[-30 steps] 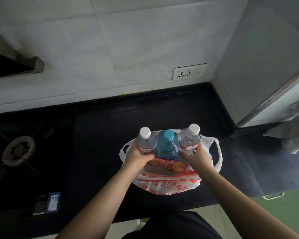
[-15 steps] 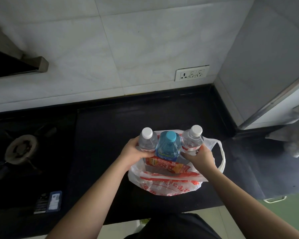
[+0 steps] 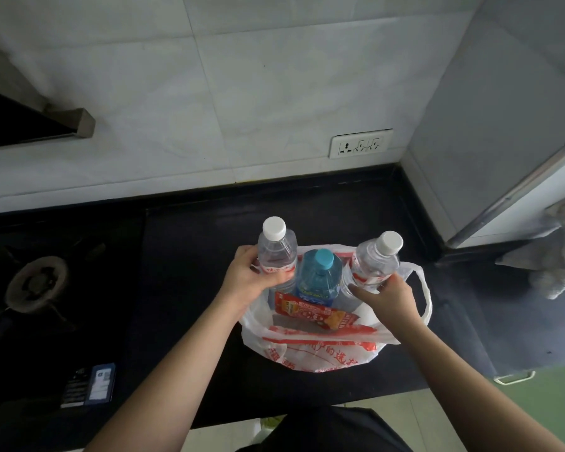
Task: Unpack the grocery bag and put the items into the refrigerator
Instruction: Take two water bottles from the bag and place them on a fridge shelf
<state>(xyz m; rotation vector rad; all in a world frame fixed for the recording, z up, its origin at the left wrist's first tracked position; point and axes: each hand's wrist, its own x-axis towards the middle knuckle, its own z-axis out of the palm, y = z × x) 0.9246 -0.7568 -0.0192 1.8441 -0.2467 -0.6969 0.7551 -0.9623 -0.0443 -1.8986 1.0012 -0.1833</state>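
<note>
Lifted higher since a moment ago, two clear bottles (image 3: pixel 277 252) rise from the grocery bag (image 3: pixel 320 353) on the worktop (image 3: pixel 193 256), left hand (image 3: pixel 252 282) and right hand (image 3: pixel 388 296) each grasping one; lifting straight up should spare the blue bottle (image 3: pixel 318 278)

Dim overall. Soft daylight on tiled wall (image 3: pixel 274 93) above counter (image 3: pixel 193 256); counter near-black, detail lost toward burner (image 3: pixel 36 283) at its left. No glare. Wide-angle bend in wall lines at frame edges. Bag (image 3: pixel 323 353) on counter sharp; cloth (image 3: pixel 548 256) at counter's right soft.
</note>
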